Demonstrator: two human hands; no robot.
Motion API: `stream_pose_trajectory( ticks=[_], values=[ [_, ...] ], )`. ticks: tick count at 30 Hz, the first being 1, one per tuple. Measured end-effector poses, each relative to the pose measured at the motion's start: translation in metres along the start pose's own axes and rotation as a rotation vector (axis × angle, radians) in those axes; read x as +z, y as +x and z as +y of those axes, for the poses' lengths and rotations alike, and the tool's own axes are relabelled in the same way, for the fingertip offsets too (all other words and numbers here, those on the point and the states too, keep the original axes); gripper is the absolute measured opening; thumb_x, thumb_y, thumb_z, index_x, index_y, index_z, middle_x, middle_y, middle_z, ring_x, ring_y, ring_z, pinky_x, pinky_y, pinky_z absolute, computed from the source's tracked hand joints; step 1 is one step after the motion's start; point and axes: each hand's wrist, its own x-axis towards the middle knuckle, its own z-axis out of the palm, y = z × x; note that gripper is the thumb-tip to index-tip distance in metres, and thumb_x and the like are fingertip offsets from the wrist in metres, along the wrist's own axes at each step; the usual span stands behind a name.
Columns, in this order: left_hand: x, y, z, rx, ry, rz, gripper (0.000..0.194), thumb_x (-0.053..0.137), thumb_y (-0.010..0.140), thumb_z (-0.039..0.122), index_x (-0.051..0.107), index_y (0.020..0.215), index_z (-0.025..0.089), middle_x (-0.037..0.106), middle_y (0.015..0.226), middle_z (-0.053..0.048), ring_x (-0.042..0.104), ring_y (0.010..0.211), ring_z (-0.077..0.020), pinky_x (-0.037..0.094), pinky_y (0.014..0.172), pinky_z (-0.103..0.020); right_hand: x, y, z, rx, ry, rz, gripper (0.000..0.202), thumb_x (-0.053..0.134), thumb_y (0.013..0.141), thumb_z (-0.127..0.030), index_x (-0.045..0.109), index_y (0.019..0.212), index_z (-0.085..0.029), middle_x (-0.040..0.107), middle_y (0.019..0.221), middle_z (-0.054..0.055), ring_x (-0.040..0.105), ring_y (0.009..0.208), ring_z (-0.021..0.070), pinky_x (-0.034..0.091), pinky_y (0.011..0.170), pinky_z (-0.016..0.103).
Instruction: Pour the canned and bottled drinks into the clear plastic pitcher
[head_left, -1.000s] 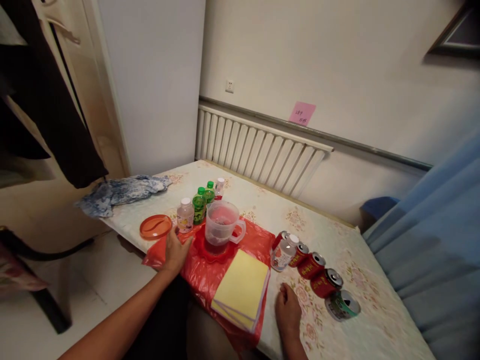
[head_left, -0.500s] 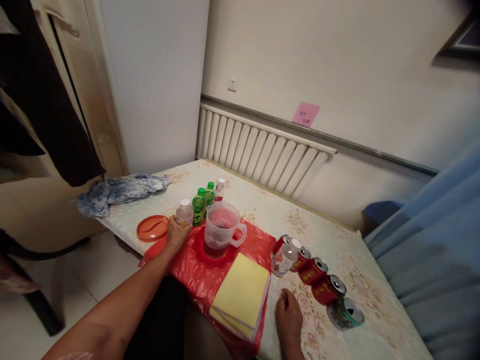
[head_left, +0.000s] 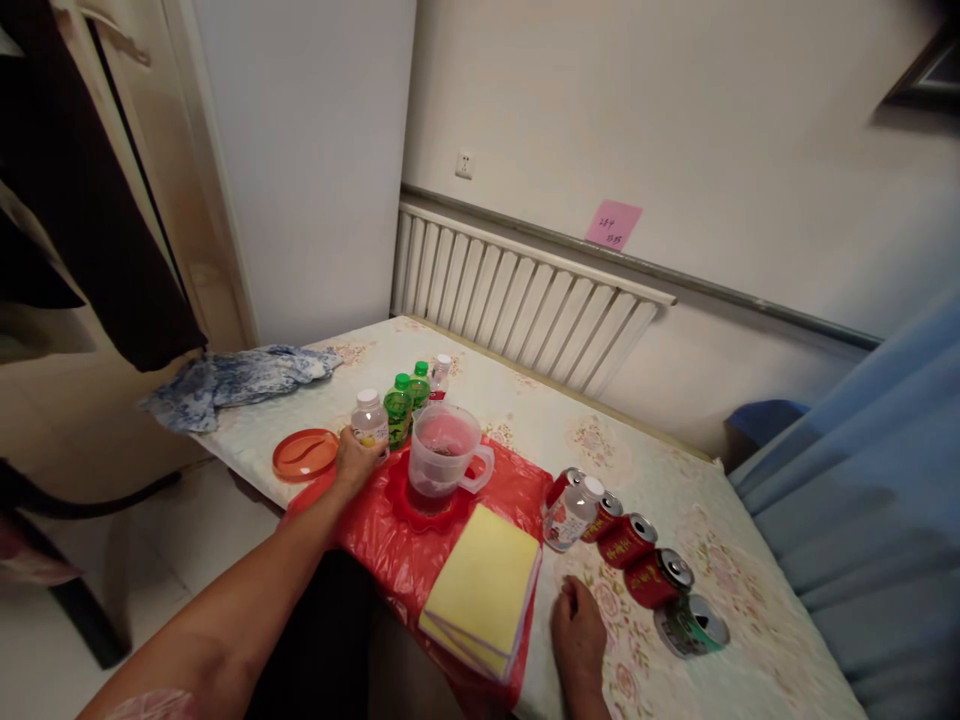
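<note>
My left hand (head_left: 358,462) is wrapped round the lower part of a clear plastic bottle (head_left: 368,420) with a white cap, upright at the left of the table. Beside it stand two green-capped bottles (head_left: 398,405) and another white-capped bottle (head_left: 441,375). A clear measuring jug (head_left: 444,455) with some dark contents at its bottom sits on a red scalloped dish (head_left: 401,505), right of that hand. My right hand (head_left: 579,640) rests on the tablecloth, its fingers curled into a loose fist with nothing visible in it. Nearest to it is a clear labelled bottle (head_left: 570,515).
Red cans (head_left: 628,542) and a green can (head_left: 691,627) line the right side. Folded yellow cloths (head_left: 486,585) lie on a red plastic sheet (head_left: 375,560). An orange lid (head_left: 304,455) and a blue patterned cloth (head_left: 247,380) are at the left. Behind the table is a radiator (head_left: 517,295).
The bottle in my left hand looks slightly higher and turned, with more of its label showing. My left fingers have shifted a little. My right hand has stayed in place.
</note>
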Motion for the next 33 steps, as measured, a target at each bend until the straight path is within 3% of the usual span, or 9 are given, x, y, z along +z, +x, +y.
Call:
stream_pose_trajectory(
  ticks=[6,11,17,23,28,33],
  values=[
    [-0.029,-0.019,0.014,0.017,-0.061,0.011,0.055,0.076,0.065,0.036,0.049,0.108,0.016,0.063,0.106,-0.012,0.064,0.099,-0.0294,0.052,0.08,-0.038,0.0,0.0,0.0,0.004,0.0,-0.018,0.048,0.036,0.085,-0.036,0.066,0.109,-0.007,0.069,0.111,0.021,0.065,0.101,0.0297,0.048,0.092,0.04],
    [-0.058,-0.051,0.017,0.044,-0.125,-0.025,0.056,0.075,0.065,0.037,0.049,0.11,0.017,0.065,0.107,-0.01,0.066,0.097,-0.0282,0.053,0.08,-0.038,-0.001,0.0,0.002,0.015,0.018,-0.031,0.05,0.036,0.084,-0.038,0.066,0.11,-0.006,0.069,0.111,0.022,0.065,0.102,0.0303,0.048,0.093,0.04],
    [-0.077,-0.113,0.023,0.006,-0.307,-0.144,0.053,0.075,0.063,0.035,0.053,0.109,0.019,0.07,0.102,-0.009,0.069,0.092,-0.0285,0.055,0.079,-0.038,-0.004,-0.001,-0.003,0.055,0.072,-0.019,0.049,0.037,0.081,-0.038,0.067,0.107,-0.009,0.07,0.11,0.021,0.065,0.101,0.0296,0.048,0.092,0.039],
    [-0.073,-0.184,0.035,0.017,-0.518,-0.395,0.059,0.073,0.061,0.033,0.053,0.114,0.017,0.071,0.107,-0.01,0.068,0.099,-0.0299,0.055,0.085,-0.042,-0.021,0.004,-0.017,0.191,0.238,0.008,0.044,0.044,0.072,-0.042,0.069,0.094,-0.014,0.073,0.099,0.017,0.067,0.091,0.0295,0.051,0.084,0.039],
    [-0.066,-0.227,0.041,0.091,-0.516,-0.702,0.064,0.07,0.062,0.028,0.049,0.122,0.02,0.068,0.115,-0.008,0.064,0.106,-0.0282,0.051,0.091,-0.038,-0.051,0.017,-0.058,0.298,0.469,-0.055,0.051,0.05,0.069,-0.052,0.067,0.096,-0.012,0.072,0.08,0.011,0.065,0.065,0.0236,0.053,0.059,0.033],
    [-0.064,-0.253,0.05,0.143,-0.448,-0.94,0.065,0.066,0.059,0.019,0.048,0.122,0.018,0.066,0.114,-0.007,0.062,0.104,-0.0268,0.05,0.089,-0.035,-0.084,0.012,-0.134,0.047,0.743,-0.371,0.05,0.053,0.081,-0.051,0.063,0.113,-0.014,0.069,0.085,0.007,0.061,0.059,0.0166,0.05,0.055,0.028]
  ],
)
